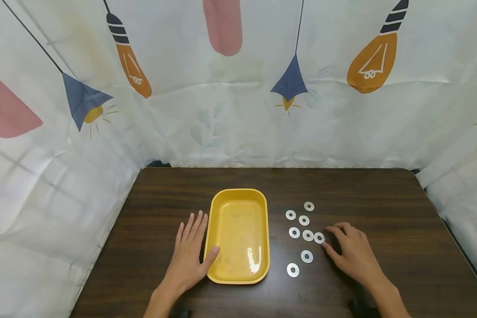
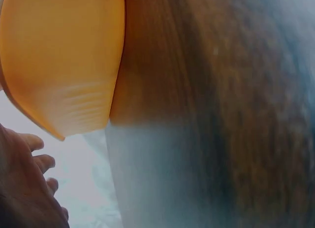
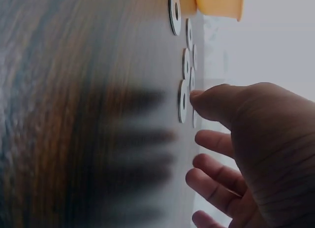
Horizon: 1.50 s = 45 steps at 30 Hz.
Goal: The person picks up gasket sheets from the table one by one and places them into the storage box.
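Flat silver washers lie loose on the dark wooden table (image 1: 183,185), to the right of a yellow tray (image 1: 238,229). My left hand (image 1: 188,260) rests at the tray's left side, fingers straight along the outside and thumb over the rim. Beside the rightmost washer (image 1: 316,238) is my right hand (image 1: 353,254), its thumb tip right at that washer's edge and the index finger just beyond, with a gap between them. In the right wrist view the thumb (image 3: 211,102) overlaps the washers, and the other fingers are spread and loosely bent.
Several more washers are scattered between tray and right hand, the nearest washer (image 1: 289,270) toward the table's front. A white curtain (image 1: 238,123) printed with lamps and bulbs hangs behind the table and along both sides.
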{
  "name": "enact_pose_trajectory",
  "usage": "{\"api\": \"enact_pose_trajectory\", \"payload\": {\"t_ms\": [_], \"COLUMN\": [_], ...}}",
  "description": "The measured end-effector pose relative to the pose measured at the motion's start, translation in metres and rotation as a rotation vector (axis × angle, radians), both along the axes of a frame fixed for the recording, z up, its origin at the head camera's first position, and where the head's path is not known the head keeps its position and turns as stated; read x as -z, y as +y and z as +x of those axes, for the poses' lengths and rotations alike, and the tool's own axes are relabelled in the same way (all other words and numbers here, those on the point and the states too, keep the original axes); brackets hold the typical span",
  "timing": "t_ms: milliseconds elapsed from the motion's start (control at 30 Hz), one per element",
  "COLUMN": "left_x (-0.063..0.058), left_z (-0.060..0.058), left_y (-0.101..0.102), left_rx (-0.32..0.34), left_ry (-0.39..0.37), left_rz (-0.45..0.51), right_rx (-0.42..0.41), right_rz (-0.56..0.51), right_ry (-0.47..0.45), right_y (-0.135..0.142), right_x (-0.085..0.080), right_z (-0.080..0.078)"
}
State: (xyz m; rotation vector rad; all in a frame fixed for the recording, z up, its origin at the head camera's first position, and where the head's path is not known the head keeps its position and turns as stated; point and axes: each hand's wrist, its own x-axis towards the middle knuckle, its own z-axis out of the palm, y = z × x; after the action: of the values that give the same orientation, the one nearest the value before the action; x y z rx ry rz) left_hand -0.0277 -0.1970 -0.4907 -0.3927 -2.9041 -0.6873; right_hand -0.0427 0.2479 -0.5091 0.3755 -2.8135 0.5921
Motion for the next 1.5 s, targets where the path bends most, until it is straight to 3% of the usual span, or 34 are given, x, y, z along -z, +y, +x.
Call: {"api": "enact_pose_trajectory", "payload": {"t_ms": [300, 700, 833, 1300, 1500], "left_x": [0.005, 0.007, 0.007, 0.002, 0.003], "left_z": [0.004, 0.007, 0.008, 0.007, 0.008], "left_y": [0.009, 0.012, 0.012, 0.015, 0.015], "left_rx": [0.027, 0.045, 0.041, 0.043, 0.040], "left_ry": [-0.013, 0.019, 0.030, -0.063, -0.058], "left_rz": [0.004, -0.010, -0.021, -0.019, -0.011], "right_rx": [0.008, -0.009, 0.005, 0.046, 0.058], "right_rz": [0.034, 0.034, 0.043, 0.009, 0.038], "right_ry": [-0.084, -0.008, -0.025, -0.136, -0.098], "right_y": [-0.006, -0.009, -0.010, -0.014, -0.017], "right_x": [-0.002, -0.001, -0.001, -0.003, -0.003], "right_z": [0.004, 0.004, 0.003, -0.003, -0.005]}}
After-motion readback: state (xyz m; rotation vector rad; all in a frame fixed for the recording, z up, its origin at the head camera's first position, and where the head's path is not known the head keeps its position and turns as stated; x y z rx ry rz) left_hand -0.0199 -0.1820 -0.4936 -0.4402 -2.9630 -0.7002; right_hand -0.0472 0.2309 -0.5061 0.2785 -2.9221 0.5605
